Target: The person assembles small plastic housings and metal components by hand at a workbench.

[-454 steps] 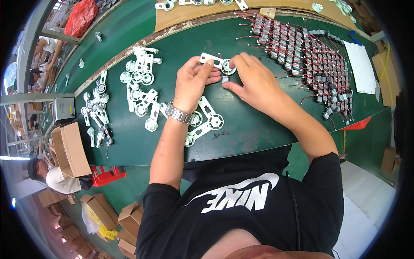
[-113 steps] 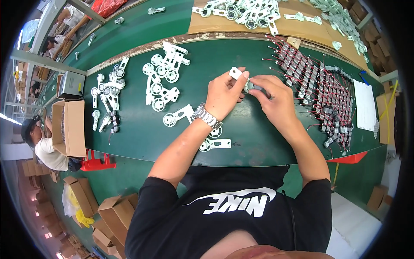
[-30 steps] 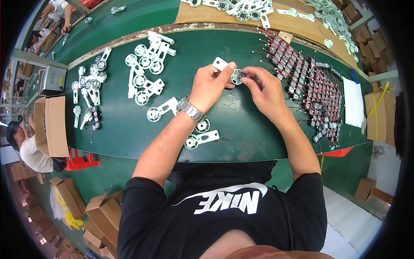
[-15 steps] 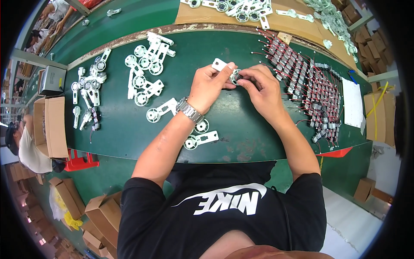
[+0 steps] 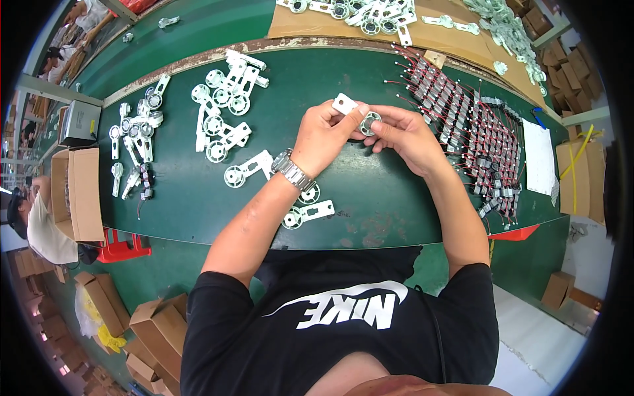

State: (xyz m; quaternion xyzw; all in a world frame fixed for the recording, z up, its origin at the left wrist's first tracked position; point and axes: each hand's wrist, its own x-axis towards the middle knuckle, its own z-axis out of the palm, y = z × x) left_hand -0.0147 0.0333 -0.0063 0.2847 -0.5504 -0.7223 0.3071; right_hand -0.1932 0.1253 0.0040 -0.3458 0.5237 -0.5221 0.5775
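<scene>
A white plastic bracket, with a flat arm at one end and a round ring at the other, is held above the green table. My left hand, a metal watch on its wrist, pinches the bracket's middle between thumb and fingers. At the ring end, my right hand closes its thumb and fingers on the rim. Something dark shows inside the ring, too small to make out. Similar brackets lie by my left wrist, two of them partly under the forearm. A larger pile of brackets sits beyond them.
Rows of small silver parts with red wires cover the table's right side, beside a white sheet. More brackets lie at far left near a cardboard box. Behind the table, a cardboard sheet carries further brackets; left of it runs a green belt.
The bracket's ring end has shifted slightly right and down, turning more toward me. My right fingers have moved around its rim. Loose pieces on the green belt have slid left.
</scene>
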